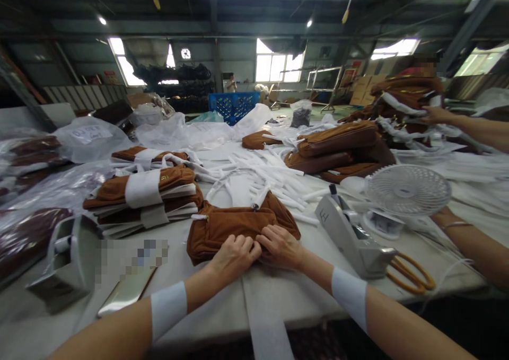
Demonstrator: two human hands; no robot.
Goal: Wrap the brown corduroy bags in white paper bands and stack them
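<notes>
A brown fabric handbag [228, 226] with a zipped front pocket lies on the table in front of me, its handle wrapped in white material behind it. At its near lower edge, my left hand [235, 254] has its fingers curled in against the fabric. Close beside it, almost touching, my right hand [281, 246] is closed on the same edge. A wide white strip [264, 307] comes out from beneath the bag and hangs over the table's front edge. My fingertips are partly hidden, so whether they also pinch the strip is unclear.
Banded brown bags [143, 190] are stacked at left, near a grey tape dispenser [73, 259] and a phone [131, 286]. At right stand another dispenser [353, 238], scissors [411, 275] and a fan [407, 190]. A co-worker's hand [435, 115] touches more bags.
</notes>
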